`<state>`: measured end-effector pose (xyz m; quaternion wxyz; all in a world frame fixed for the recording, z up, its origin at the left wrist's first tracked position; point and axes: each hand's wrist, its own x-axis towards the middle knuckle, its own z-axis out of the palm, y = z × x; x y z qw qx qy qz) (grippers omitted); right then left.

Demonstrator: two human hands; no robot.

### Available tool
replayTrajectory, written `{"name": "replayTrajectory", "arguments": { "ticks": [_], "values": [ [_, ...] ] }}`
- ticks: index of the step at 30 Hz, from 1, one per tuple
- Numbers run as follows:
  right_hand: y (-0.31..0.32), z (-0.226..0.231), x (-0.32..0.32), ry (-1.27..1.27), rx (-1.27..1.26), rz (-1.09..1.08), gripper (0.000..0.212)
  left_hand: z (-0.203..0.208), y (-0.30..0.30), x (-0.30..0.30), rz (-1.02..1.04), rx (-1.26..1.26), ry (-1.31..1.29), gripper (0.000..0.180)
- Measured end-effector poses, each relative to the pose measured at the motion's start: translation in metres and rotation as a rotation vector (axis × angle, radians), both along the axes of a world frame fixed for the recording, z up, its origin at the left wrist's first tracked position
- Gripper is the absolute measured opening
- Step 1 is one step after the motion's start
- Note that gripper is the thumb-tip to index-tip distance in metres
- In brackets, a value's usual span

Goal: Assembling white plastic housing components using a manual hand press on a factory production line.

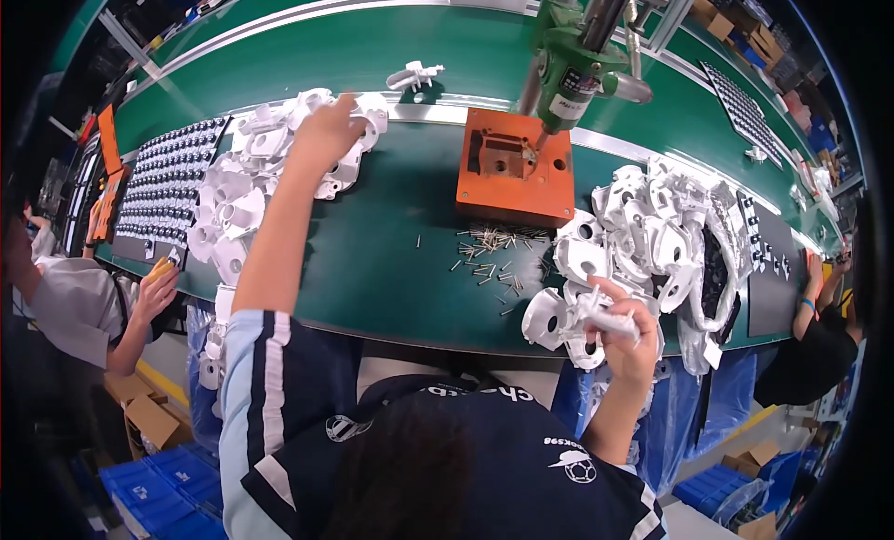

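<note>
My left hand (328, 132) reaches to the far end of the left heap of white plastic housings (244, 210). Its fingers are bent over the parts and largely hidden, so whether it grips one cannot be made out. In my right hand (633, 343) a small white plastic part (610, 322) is held between thumb and fingers, in front of the right heap of white housings (667, 247). Small metal pins (498, 242) lie scattered between the heaps, by an orange press fixture (515, 172). Above that fixture stands a green bench press (570, 86).
A lone white part (415, 75) lies beyond the metal rail. Trays of small black-and-white parts (175, 179) stand at the left, with another dark tray (768, 261) at the right. Co-workers sit on both sides. Blue bins (163, 489) stand below on the floor.
</note>
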<state>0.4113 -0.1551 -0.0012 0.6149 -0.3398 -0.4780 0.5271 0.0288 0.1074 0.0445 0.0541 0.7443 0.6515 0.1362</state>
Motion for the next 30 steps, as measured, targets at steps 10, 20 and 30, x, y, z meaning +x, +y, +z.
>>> {"name": "replayTrajectory", "arguments": {
  "ticks": [10, 20, 30],
  "values": [
    [0.048, 0.033, -0.057, 0.101, -0.078, 0.090, 0.032, -0.030, -0.047, -0.025, 0.000, -0.430, -0.659, 0.031],
    [0.084, 0.068, -0.113, -0.631, 0.405, 0.064, 0.042, -0.009, -0.157, 0.108, -0.201, -0.721, -1.741, 0.035],
    [0.065, 0.021, -0.133, -0.348, 0.313, -0.167, 0.036, -0.035, -0.170, 0.131, -0.187, -0.574, -1.875, 0.024]
  ]
}}
